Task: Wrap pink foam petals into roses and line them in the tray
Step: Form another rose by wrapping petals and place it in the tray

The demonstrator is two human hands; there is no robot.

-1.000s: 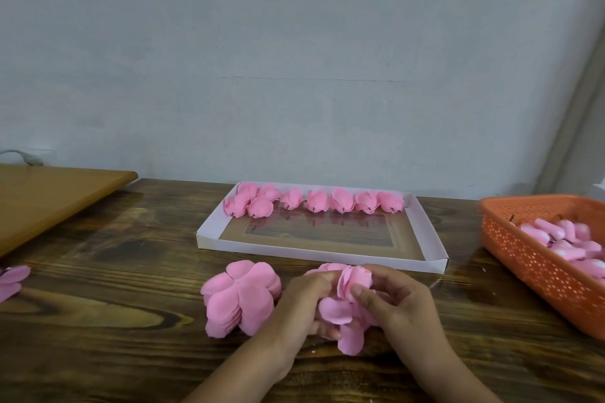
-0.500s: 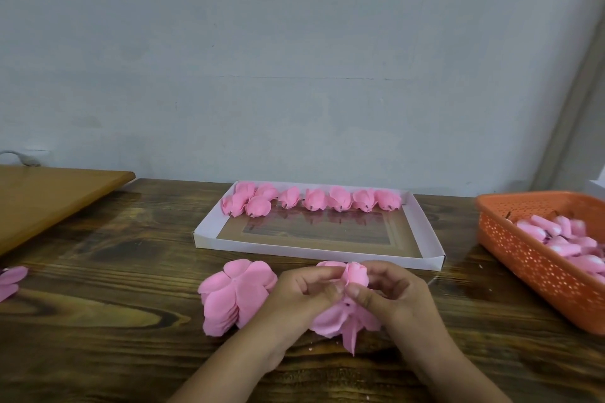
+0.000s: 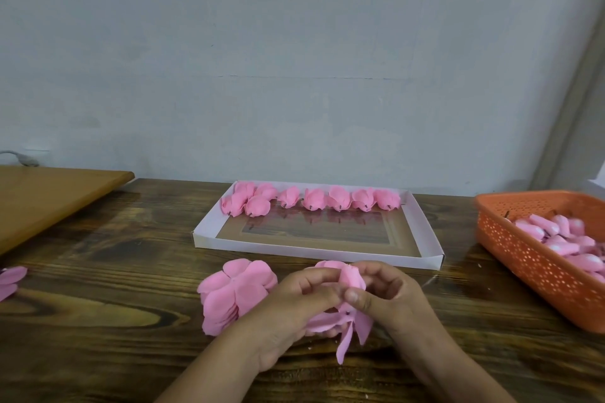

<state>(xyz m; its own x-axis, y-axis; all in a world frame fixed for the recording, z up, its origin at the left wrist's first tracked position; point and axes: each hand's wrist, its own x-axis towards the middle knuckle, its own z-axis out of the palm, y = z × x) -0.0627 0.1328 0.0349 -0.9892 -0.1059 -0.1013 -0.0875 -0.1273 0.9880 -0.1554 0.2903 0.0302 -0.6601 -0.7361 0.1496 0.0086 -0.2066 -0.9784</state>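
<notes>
A dark-stained wooden bench [image 3: 98, 271] is observed against a pale grey wall [image 3: 294, 42]. A lighter wooden board [image 3: 49, 203] is seen at the far left, and part of a loose pink petal piece [image 3: 9, 281] lies at the left edge of the view. A stack of flat pink foam petal cutouts [image 3: 234, 294] rests on the bench just left of the hands, partly covered by the left wrist.

A shallow white tray [image 3: 314, 250] is placed beyond the hands, its long side running left to right. Finished roses [image 3: 314, 199] are lined along its far wall; two extra roses are crowded at the left end of the row. The rest of the tray floor is bare. An orange perforated basket [image 3: 530, 258] stands at the right, holding pale pink bud cores [image 3: 569, 239].

The rose in progress [image 3: 352, 278] is held above the bench, near the tray's front wall and between both hands. Its rolled head points up and away, with loose petals hanging towards the viewer; its long axis is roughly upright, slightly tilted. The left hand [image 3: 294, 307] is curled around the petals from the left. The right hand [image 3: 389, 298] is closed on the bud, with thumb and fingers [image 3: 355, 296] pinching the wrapped part. The stem end is hidden by the petals.
</notes>
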